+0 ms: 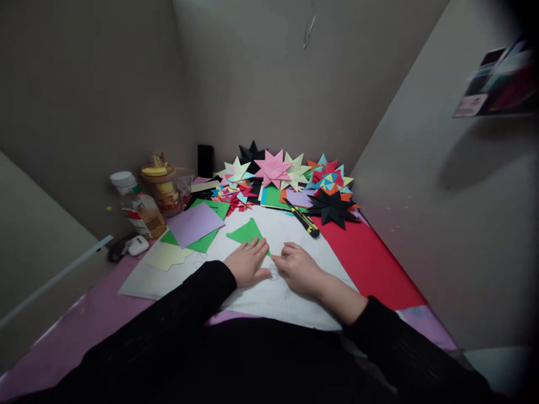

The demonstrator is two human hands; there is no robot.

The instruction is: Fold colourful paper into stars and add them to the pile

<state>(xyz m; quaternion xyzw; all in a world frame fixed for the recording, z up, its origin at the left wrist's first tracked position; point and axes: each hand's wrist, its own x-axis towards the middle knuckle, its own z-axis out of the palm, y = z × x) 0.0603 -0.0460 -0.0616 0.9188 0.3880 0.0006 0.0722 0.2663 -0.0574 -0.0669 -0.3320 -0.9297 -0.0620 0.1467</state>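
A folded piece of green paper (244, 232) lies on a large white sheet (164, 283) in front of me. My left hand (247, 264) rests flat over its lower part, fingers stretched out and partly covering it. At the paper's right-hand tip, my right hand (300, 270) has its fingers curled and thumb and forefinger pinched on the corner. Left of my hands, a lilac paper square (196, 224) overlaps more green paper (210, 242), with a pale yellow piece (168, 256) below. Beyond my right hand lies a yellow-and-black utility knife (303, 220).
Several folded paper stars, among them a pink star (273, 168) and a black star (333, 209), line the back. Red paper (366, 261) covers the right side. At left stand a white-capped bottle (141, 207) and a yellow-lidded cup (162, 188), near a white earphone case (137, 245).
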